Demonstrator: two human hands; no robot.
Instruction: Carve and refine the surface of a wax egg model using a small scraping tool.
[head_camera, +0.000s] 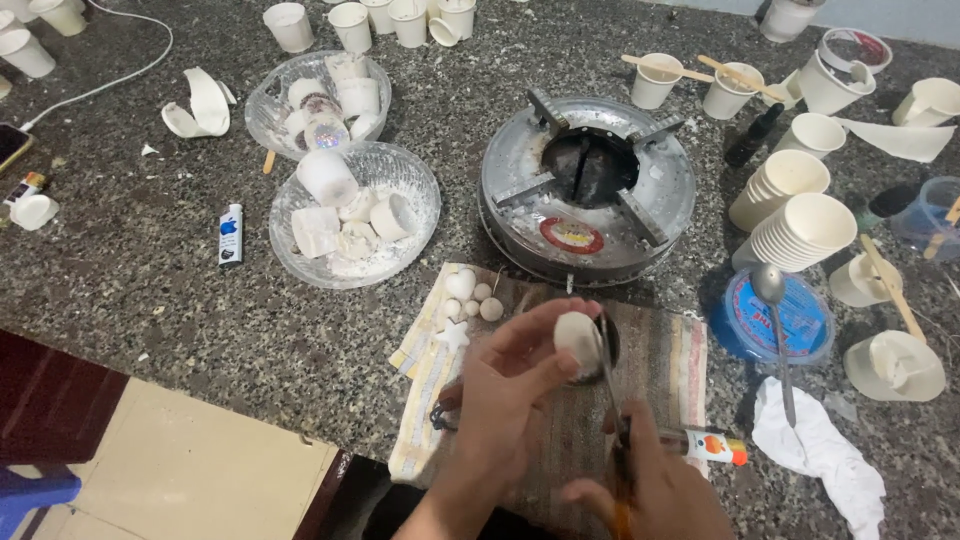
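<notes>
My left hand (505, 395) pinches a round white wax lump (575, 336) between thumb and fingers, above a striped cloth (670, 350) at the counter's front edge. Close to its right, my right hand (665, 495) grips a thin metal blade with an orange handle (613, 420); the blade points up and touches the lump's right side. A small dark round container (607, 352) sits just behind the lump, mostly hidden. Small white wax balls and a wax star (465, 305) lie on the cloth's far left corner.
A round metal gas burner (588, 185) stands behind the cloth. Two glass bowls of white wax pieces (355, 212) (318, 100) sit to the left, with a lighter (230, 235). Stacked paper cups (800, 225), a blue lid with a spoon (775, 320), white tissue (820, 450) and a small tube (705, 445) are on the right.
</notes>
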